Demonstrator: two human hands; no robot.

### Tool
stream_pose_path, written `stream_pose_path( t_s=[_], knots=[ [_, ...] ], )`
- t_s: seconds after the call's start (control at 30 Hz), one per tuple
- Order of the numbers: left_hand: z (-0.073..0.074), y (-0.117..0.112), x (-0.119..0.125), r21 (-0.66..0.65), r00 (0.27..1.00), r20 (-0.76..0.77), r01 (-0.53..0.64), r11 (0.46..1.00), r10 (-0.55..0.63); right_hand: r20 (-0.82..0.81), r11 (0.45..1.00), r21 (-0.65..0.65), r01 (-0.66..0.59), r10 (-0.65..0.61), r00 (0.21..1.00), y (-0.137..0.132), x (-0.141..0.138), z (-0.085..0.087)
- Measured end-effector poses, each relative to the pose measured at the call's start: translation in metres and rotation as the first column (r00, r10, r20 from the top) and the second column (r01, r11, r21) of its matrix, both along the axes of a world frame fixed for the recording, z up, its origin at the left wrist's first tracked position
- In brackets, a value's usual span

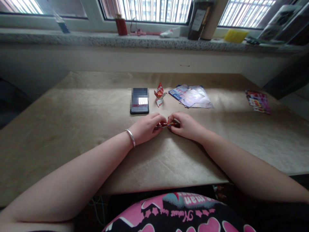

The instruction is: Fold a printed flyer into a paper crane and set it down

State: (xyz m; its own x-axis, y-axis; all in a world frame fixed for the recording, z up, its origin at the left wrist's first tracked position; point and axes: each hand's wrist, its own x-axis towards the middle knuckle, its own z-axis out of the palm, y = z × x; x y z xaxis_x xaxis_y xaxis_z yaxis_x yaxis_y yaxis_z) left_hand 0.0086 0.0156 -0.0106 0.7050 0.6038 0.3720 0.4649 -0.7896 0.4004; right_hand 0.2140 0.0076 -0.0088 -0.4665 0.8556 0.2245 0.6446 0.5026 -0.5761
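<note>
Low over the middle of the table, both hands pinch a thin, flat, dark red folded piece of printed paper (pixel 166 125), seen nearly edge-on. My left hand (pixel 149 127), with a silver bangle at its wrist, grips the left end. The right end sits between the thumb and fingers of my right hand (pixel 184 125); the fingertips of the two hands almost meet. Just beyond them stands a red and white folded paper figure (pixel 159 94) with pointed ends. A phone (pixel 139 111) lies behind my left hand, its screen partly blurred out.
A stack of glossy printed sheets (pixel 191 96) lies beyond my right hand. More colourful printed sheets (pixel 257 101) rest near the right edge of the beige table (pixel 72 129). On the stone windowsill (pixel 91 39) stand a red container (pixel 121 26), a dark bottle (pixel 199 21) and a yellow sponge-like block (pixel 236 36).
</note>
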Motion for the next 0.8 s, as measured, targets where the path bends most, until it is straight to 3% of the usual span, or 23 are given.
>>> stream_pose_path(
  t_s=[0.2,0.37,0.8],
  knots=[
    [0.003,0.002,-0.001,0.026,0.998,-0.049,0.043,0.999,-0.042,0.140,0.979,0.171,-0.106,0.083,0.987,-0.001,0.001,0.004],
    [0.006,0.002,-0.004,0.030,0.983,-0.116,0.148,0.989,-0.144,0.174,0.968,0.154,-0.199,0.172,0.970,-0.001,0.005,0.005],
    [0.010,-0.001,-0.004,0.123,0.961,-0.220,0.199,0.972,-0.169,0.250,0.940,0.138,-0.312,0.272,0.929,-0.002,0.011,0.013]
  ],
)
